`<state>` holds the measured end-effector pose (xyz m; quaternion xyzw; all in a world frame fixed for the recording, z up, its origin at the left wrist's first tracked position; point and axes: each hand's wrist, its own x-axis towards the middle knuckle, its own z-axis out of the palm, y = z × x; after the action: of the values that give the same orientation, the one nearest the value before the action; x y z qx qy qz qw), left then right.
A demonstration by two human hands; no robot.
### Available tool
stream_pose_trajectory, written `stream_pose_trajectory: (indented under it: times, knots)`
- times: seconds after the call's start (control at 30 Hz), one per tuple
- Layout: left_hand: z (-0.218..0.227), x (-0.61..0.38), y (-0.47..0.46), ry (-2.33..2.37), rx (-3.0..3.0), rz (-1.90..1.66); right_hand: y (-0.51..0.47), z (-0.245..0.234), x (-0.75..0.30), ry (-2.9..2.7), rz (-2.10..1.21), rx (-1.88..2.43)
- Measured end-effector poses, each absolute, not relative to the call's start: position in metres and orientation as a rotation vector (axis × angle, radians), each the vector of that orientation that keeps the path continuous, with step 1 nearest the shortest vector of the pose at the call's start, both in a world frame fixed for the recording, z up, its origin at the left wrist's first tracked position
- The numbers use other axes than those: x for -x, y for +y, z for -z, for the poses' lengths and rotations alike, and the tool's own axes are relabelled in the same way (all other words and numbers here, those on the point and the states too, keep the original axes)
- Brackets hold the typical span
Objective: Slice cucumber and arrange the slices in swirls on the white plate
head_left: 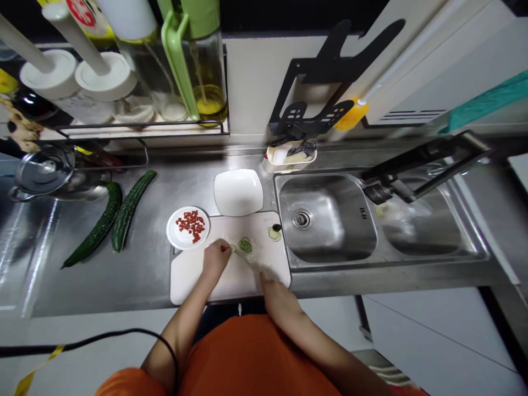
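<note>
Over the white cutting board [187, 280], my left hand [216, 260] is closed, its fingertips pinching a thin pale cucumber slice [233, 248]. My right hand [280, 300] is wrapped round a knife at the board's front right; its pale blade [253, 265] is hard to make out and points toward the left fingertips. A small pile of cucumber slices [245, 244] lies just beyond the blade. Near the board's right edge are more slices [274, 235] with a dark green cucumber end [276, 227].
A round white plate [173, 235] of diced red pieces overlaps the board's left corner. Behind the board stands a square white plate [238, 192]. Two whole cucumbers [127, 212] lie left. The double sink [328, 220] and black faucet [406, 168] are right; a bottle rack [165, 129] hangs above.
</note>
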<state>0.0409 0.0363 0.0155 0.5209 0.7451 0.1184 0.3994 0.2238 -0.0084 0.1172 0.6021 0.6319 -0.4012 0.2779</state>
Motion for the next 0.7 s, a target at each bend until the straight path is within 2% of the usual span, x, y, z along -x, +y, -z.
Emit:
stream_pose_trajectory:
  times: [0.2,0.53,0.7]
  knots:
    - [-0.021,-0.045,0.038,1.923,-1.337,-0.228,-0.017,-0.114,-0.235,1.711,1.084,-1.605]
    - [-0.032,-0.019,0.032,2.046,-1.356,-0.377,-0.019,-0.112,-0.238,1.713,1.089,-1.626]
    - [-0.035,-0.011,0.028,2.119,-1.358,-0.327,-0.017,-0.112,-0.238,1.693,1.099,-1.623]
